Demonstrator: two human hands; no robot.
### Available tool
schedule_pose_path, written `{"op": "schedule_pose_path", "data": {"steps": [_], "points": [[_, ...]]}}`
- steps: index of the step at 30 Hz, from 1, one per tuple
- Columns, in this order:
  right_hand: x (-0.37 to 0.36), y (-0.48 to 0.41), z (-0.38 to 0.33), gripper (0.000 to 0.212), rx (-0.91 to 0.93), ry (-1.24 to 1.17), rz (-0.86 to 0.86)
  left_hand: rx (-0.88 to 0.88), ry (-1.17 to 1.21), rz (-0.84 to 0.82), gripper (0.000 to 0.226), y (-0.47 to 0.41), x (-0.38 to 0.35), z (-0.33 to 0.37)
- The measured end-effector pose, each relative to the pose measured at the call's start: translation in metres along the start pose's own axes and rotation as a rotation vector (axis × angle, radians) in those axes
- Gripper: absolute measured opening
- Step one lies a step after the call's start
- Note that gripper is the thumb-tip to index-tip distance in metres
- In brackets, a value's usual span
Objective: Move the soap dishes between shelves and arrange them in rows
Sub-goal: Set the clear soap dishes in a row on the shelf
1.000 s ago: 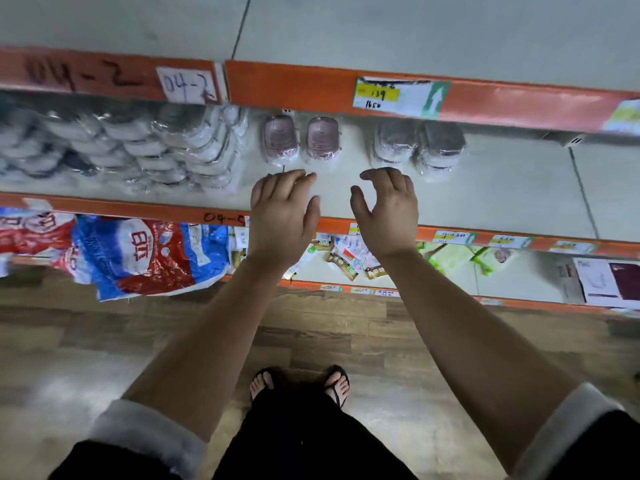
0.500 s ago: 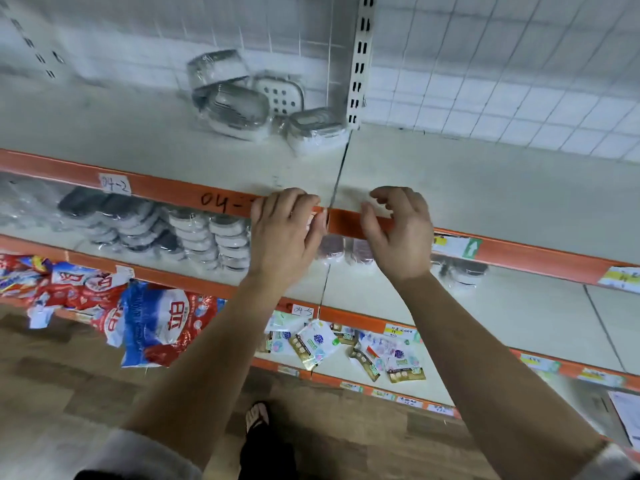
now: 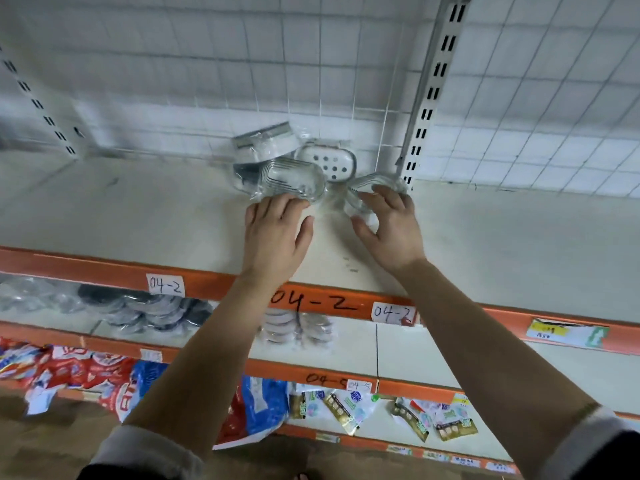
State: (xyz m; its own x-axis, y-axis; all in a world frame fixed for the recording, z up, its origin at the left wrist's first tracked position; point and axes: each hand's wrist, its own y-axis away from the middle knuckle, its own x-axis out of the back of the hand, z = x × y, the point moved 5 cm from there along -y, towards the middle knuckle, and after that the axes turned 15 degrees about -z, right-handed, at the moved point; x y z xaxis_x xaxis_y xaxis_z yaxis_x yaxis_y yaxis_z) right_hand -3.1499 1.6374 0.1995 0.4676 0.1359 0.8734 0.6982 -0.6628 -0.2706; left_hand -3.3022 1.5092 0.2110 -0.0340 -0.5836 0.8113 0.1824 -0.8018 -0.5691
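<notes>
1. Your soap dishes sit in a loose heap of 4 at the back edge of the top shelf, just beside the slotted upright. A grey dish is tilted against the wire back, a white perforated dish sits beside it, and 2 clear wrapped ones lie in front.
2. Your left hand lies flat with its fingers straight and close together and its thumb spread wide. Its fingertips touch the near edge of the left clear dish and grip nothing.
3. Your right hand has its fingers gently bent over the near rim of the right clear dish. The thumb stands apart below (whether it touches the wrapper, I cannot tell).
4. Each clear dish lies straight ahead of its own hand, toward the back edge, with its long axis running roughly across your fingers. That likely suits 1 dish per hand: reach over the far rim, then close the thumb on the near rim.
5. The grey dish seems to lean over the left clear dish, so it may topple as you pull.
</notes>
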Motion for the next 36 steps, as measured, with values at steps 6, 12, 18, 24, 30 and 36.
{"op": "schedule_pose_path", "data": {"steps": [6,12,18,24,30,36], "points": [[-0.016,-0.03,0.006,0.055,-0.252,0.065,-0.216,-0.068,0.007,-0.095,0.034,-0.028,-0.017,-0.033],[-0.008,-0.011,0.01,0.065,-0.236,0.05,-0.117,-0.085,-0.054,-0.136,0.03,-0.048,-0.033,-0.04],[0.004,-0.001,0.013,0.048,-0.304,0.038,0.04,0.068,-0.025,-0.287,0.038,-0.053,-0.047,-0.052],[0.006,0.005,0.016,0.042,-0.317,0.045,0.118,-0.065,0.042,-0.267,0.042,-0.05,-0.048,-0.04],[0.005,0.009,0.024,0.042,-0.319,0.041,0.12,-0.105,0.03,-0.278,0.05,-0.054,-0.052,-0.031],[0.003,0.009,0.028,0.047,-0.393,0.105,0.09,-0.19,0.147,-0.315,0.035,-0.047,-0.052,-0.008]]}}
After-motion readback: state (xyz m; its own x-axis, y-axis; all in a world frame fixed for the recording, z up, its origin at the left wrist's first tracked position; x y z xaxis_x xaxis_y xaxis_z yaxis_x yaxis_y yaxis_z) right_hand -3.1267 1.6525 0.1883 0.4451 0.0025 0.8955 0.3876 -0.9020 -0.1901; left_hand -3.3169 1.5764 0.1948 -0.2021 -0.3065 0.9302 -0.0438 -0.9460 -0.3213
